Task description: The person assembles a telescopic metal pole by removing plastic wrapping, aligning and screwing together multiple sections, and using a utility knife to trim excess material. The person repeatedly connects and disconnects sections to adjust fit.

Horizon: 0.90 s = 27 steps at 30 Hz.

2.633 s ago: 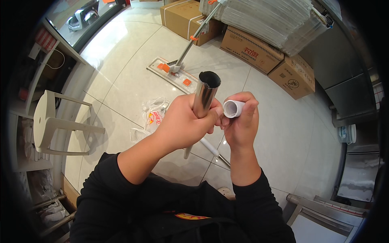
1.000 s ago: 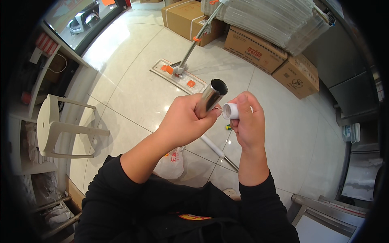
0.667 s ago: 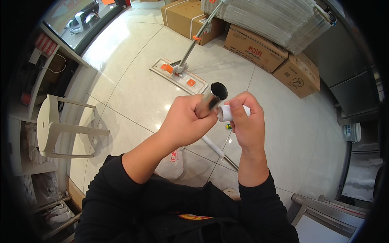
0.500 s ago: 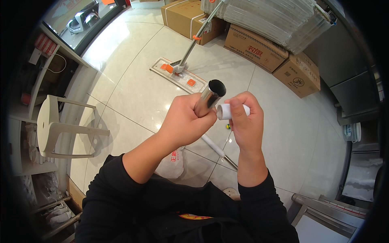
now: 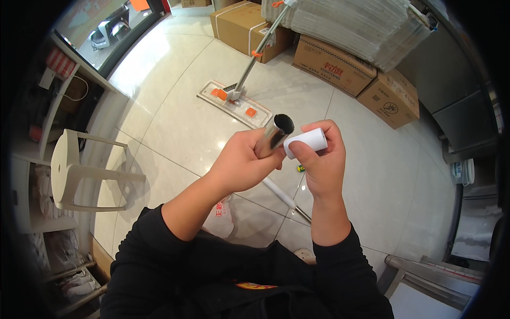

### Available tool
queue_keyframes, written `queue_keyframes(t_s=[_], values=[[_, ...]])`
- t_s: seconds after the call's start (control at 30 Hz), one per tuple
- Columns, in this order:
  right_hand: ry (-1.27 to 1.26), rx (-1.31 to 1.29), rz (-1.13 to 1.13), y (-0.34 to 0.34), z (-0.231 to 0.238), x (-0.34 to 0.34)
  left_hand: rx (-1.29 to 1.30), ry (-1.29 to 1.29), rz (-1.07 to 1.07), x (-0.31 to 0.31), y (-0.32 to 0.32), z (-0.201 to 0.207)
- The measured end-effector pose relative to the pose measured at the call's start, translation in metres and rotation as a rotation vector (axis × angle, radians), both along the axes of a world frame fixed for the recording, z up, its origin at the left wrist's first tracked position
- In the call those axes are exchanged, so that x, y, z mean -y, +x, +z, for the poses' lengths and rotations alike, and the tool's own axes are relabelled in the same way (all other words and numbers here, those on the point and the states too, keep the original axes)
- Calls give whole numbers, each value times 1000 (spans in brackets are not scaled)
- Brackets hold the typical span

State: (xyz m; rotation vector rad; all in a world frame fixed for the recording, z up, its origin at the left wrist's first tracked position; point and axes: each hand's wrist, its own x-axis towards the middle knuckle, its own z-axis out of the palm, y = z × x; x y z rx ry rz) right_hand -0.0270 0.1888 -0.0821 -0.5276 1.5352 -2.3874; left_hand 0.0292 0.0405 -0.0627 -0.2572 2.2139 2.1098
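My left hand is wrapped round a shiny metal tube, its dark hollow end tilted upward. Just to the right, my right hand grips a short white cylinder between thumb and fingers. The cylinder's left end is close beside the tube; I cannot tell whether they touch. Below my hands a metal pole with a white sleeve slants down to the right. Whether it joins the tube is hidden behind my left hand.
A flat mop with orange clips stands ahead on the tiled floor, near cardboard boxes and stacked clear plastic crates. A beige stool is at left. A plastic bag and a small green-yellow object lie below my hands.
The white cylinder has turned in my right hand, its right end now higher, and my thumb has shifted toward its left end. My left hand keeps its grip on the tube.
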Motion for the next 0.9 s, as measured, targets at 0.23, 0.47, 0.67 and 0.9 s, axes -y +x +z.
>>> queue_keyframes(t_s=[0.23, 0.47, 0.67, 0.9], values=[[-30, -13, 45, 3, 1, 1, -66, -16, -21, -3, 3, -2], [13, -101, 21, 2, 4, -1, 43, 216, -67, -1, 1, 5], [51, -34, 66, 4, 4, -4, 106, 567, -239, 4, 0, -1], [514, -651, -315, -8, 10, -14, 147, 329, -69, 6, -4, -3]])
